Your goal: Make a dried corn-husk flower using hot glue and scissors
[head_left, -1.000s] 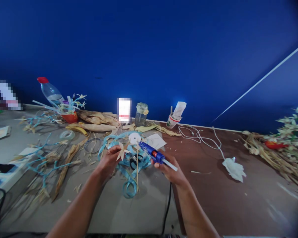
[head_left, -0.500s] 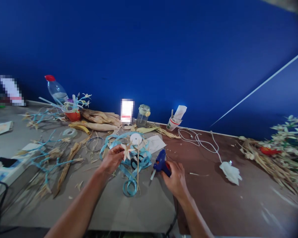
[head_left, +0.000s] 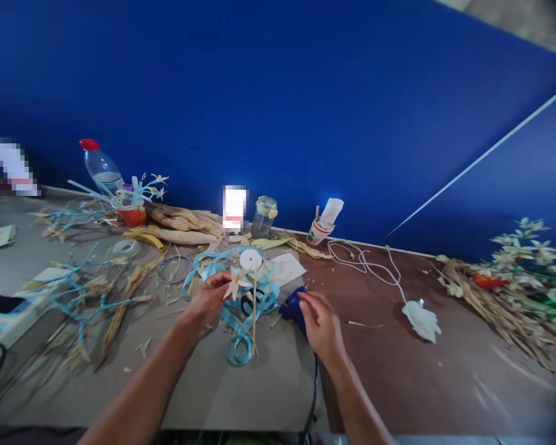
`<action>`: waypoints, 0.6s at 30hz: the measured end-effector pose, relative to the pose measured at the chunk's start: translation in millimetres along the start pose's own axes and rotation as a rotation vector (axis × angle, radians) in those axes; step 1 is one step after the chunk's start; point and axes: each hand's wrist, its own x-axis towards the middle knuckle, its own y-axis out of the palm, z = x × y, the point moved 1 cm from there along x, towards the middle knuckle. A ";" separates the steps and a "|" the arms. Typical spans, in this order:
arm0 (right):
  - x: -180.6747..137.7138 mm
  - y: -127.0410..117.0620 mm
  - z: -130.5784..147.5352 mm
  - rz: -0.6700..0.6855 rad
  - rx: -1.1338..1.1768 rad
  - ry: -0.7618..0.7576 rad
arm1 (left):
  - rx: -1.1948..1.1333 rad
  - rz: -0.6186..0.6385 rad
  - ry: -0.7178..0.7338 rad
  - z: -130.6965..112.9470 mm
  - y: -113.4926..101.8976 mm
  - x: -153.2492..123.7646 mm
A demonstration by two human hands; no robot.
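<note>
My left hand (head_left: 210, 296) is closed, pinching a pale, star-shaped dried-leaf flower (head_left: 234, 282) between thumb and fingertips. A blue glue gun (head_left: 294, 306) lies low at the table, its glue stick pointing left and its handle partly behind my right hand (head_left: 322, 318). The fingers of my right hand are loosely bent over the gun and no longer wrapped round its handle; whether they touch it is hard to see. Between the hands lie tangled light-blue ribbon (head_left: 240, 352), black-handled scissors (head_left: 247, 303), a thin wooden stick (head_left: 254, 309) and a white spool (head_left: 251, 259).
Blue-wrapped flower branches (head_left: 86, 309) and a power strip (head_left: 23, 318) occupy the left. Behind stand a bottle (head_left: 102, 170), a glass jar (head_left: 264, 219) and a cup (head_left: 319, 232). A white cable (head_left: 366, 262) and a flower bunch (head_left: 528, 253) are to the right.
My right hand has loosened from the glue gun's handle and moved over it; the gun has turned and sits lower. My left hand keeps the flower. The view has shifted slightly right.
</note>
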 end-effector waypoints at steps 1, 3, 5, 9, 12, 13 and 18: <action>7.7 4.2 11.5 0.046 0.116 0.001 | 0.004 0.016 -0.003 0.8 0.1 -0.3; 23.0 16.9 36.0 0.112 0.292 0.014 | 0.020 0.041 -0.006 1.8 0.5 -1.3; 35.1 32.9 57.9 0.146 0.395 0.015 | 0.043 0.055 -0.002 2.4 0.3 -1.9; 44.4 60.8 82.5 0.171 0.499 0.044 | 0.064 0.067 0.007 4.1 -1.8 -0.9; 43.9 70.1 86.5 0.151 0.543 0.053 | 0.069 0.076 -0.003 5.8 -3.0 0.5; 43.5 71.4 86.4 0.148 0.554 0.051 | 0.070 0.079 -0.003 6.2 -3.2 0.8; 41.7 73.4 83.0 0.148 0.545 -0.003 | 0.103 0.092 -0.001 6.4 -3.7 1.2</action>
